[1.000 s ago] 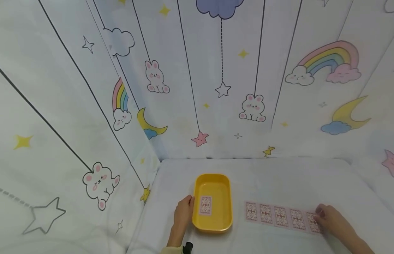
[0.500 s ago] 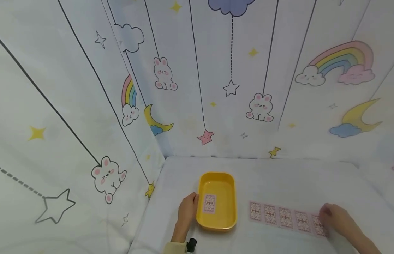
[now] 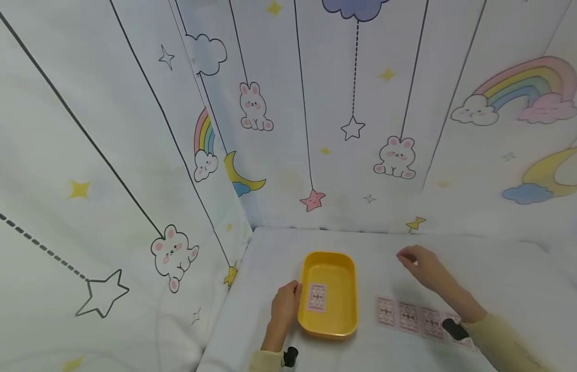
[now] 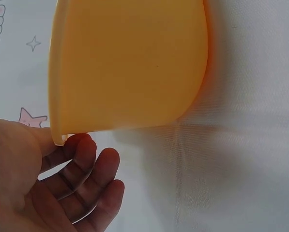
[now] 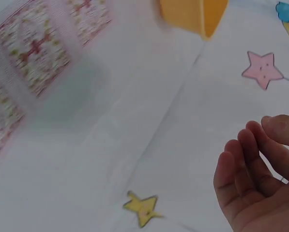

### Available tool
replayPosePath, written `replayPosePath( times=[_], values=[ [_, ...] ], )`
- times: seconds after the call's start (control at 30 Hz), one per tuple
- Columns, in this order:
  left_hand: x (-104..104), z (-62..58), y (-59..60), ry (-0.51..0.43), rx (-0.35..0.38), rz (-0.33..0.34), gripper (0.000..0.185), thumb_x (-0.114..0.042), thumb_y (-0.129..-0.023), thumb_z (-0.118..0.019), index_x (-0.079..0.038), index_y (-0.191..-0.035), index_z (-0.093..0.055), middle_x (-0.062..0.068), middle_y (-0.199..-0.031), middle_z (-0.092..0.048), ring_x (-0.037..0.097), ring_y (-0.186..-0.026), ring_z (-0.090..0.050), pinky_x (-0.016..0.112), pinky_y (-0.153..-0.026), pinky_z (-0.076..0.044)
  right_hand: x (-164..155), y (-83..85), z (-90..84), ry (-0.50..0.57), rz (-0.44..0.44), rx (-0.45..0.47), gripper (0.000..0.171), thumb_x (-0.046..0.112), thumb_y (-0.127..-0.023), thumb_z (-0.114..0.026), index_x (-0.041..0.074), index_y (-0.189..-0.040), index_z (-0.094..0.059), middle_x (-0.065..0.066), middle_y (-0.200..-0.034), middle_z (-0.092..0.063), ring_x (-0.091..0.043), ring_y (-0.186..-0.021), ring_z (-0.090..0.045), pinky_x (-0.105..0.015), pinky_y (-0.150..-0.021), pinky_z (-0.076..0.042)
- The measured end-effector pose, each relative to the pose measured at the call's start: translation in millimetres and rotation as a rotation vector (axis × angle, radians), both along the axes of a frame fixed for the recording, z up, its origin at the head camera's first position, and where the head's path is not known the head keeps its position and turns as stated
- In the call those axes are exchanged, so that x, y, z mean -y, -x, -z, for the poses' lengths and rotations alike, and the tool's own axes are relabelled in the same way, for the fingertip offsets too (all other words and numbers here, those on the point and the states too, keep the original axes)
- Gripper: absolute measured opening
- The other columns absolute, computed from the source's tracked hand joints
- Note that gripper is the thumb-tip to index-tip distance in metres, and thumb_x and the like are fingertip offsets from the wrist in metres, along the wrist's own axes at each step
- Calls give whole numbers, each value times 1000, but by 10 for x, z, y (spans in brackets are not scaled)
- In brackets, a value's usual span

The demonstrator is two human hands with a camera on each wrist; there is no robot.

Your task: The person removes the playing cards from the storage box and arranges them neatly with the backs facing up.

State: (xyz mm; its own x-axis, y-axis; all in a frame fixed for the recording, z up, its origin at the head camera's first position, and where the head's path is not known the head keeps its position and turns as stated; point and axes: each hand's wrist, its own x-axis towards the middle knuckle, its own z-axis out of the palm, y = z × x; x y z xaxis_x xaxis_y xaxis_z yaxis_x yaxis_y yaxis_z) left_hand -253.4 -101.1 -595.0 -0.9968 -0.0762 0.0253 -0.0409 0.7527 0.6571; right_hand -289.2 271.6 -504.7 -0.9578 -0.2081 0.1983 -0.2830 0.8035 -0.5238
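Observation:
My left hand (image 3: 286,305) grips the left rim of a yellow tray (image 3: 351,294). The left wrist view shows the thumb side at the rim (image 4: 57,96) and curled fingers (image 4: 88,186) beneath its edge. One pink patterned playing card (image 3: 317,298) lies in the tray's left half. My right hand (image 3: 425,266) hovers beyond a row of matching playing cards (image 3: 408,316), fingers loosely bent and nothing visible between them. In the right wrist view, the fingers (image 5: 250,159) are apart from the cards (image 5: 35,48). My right forearm and its dark wrist camera hide the row's right end.
A white cloth-covered table (image 3: 363,356) carries the tray and the cards. Behind it and to the left rise white sheets (image 3: 279,170) printed with bunnies, stars, rainbows and clouds. A dark camera (image 3: 290,356) is worn on my left wrist.
My right hand has left the rightmost card and moved up and left, beyond the row. My left hand keeps its grip on the tray. The head view has turned, shifting the scene rightward.

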Motion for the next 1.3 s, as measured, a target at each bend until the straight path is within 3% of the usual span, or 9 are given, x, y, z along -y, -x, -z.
replayPosePath(
  times=[0.2,0.47,0.63,0.77,0.97,1.07,1.3],
  values=[
    [20,-5,32,17,-19,13,23,-25,-104,-56,-13,-85,-60,-4,-66,-47,9,-58,-42,24,-52,-33,862,299,-79,3,-112,79,17,16,-98,-65,4,-109,-68,-7,-98,-67,-19,-87,-62,-38,-77,-56],
    [15,0,15,0,-25,20,26,-24,-103,-56,-13,-79,-56,-4,-64,-45,10,-55,-41,24,-50,-32,1621,444,138,-120,-199,191,18,20,-94,-72,7,-106,-69,-2,-90,-63,-13,-79,-54,-29,-73,-54],
    [7,-9,24,-8,-12,19,26,-24,-103,-56,-14,-80,-57,-5,-64,-44,9,-56,-41,24,-50,-32,1834,465,327,-180,-244,190,18,21,-91,-75,8,-102,-69,0,-89,-64,-13,-79,-55,-33,-76,-53],
    [11,-27,40,-7,-24,25,26,-23,-103,-57,-14,-79,-56,-5,-64,-44,9,-55,-40,24,-50,-31,1959,439,445,-253,-276,240,25,22,-90,-77,4,-105,-68,-7,-97,-68,-18,-84,-59,-41,-82,-53],
    [-22,-23,52,30,-25,34,27,-24,-103,-57,-14,-77,-57,-6,-63,-45,8,-54,-39,24,-49,-31,2041,304,638,-454,-257,387,70,40,-79,-85,1,-131,-57,-23,-132,-58,-39,-116,-59,-54,-102,-47],
    [-26,-23,54,40,-16,35,27,-24,-103,-57,-14,-77,-57,-6,-63,-45,8,-53,-39,24,-49,-31,2088,243,691,-481,-245,397,86,44,-71,-90,2,-134,-51,-26,-137,-50,-44,-121,-53,-58,-103,-45],
    [-1,-38,65,40,-14,23,26,-24,-102,-58,-14,-78,-57,-6,-63,-45,9,-53,-40,24,-49,-32,2189,229,728,-536,-262,310,88,46,-63,-94,4,-125,-48,-18,-109,-49,-32,-98,-48,-47,-90,-52]
  ],
)
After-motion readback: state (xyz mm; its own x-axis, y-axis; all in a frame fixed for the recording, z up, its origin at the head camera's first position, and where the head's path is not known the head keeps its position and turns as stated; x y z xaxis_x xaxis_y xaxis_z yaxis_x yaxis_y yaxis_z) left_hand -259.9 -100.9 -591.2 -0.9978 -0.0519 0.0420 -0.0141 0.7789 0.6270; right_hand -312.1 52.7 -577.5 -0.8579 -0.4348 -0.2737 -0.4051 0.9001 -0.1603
